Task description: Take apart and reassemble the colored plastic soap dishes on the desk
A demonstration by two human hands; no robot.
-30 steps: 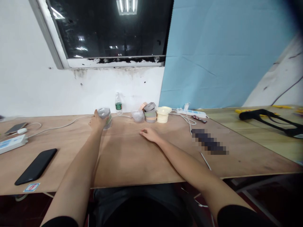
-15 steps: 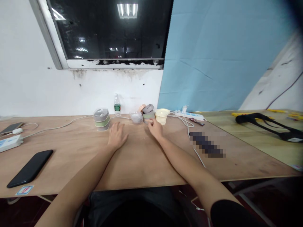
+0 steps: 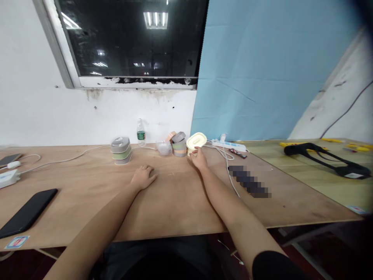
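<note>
My right hand point(image 3: 199, 158) grips the lower edge of a cream oval stack of rings point(image 3: 196, 142), which tilts toward me. Just left of it stands a stack of grey, green and tan rounds point(image 3: 179, 144), with a peach roll point(image 3: 171, 136) behind. My left hand point(image 3: 143, 177) lies flat on the plywood table point(image 3: 171, 202), holding nothing. Beyond that hand stands a second stack of grey, green and white rounds point(image 3: 121, 150). A clear plastic bag or cup point(image 3: 163, 148) sits between the stacks.
A water bottle point(image 3: 141, 133) stands by the wall. A black phone point(image 3: 27, 208) lies at the left, near a white power strip point(image 3: 8, 178). Another power strip point(image 3: 229, 146) and white cables lie at the back right. A pixelated dark object point(image 3: 249, 181) lies on the right.
The left hand set the grey-green stack down at the back and now rests on the table. The right hand moved from the middle stack to the cream stack, which now tilts.
</note>
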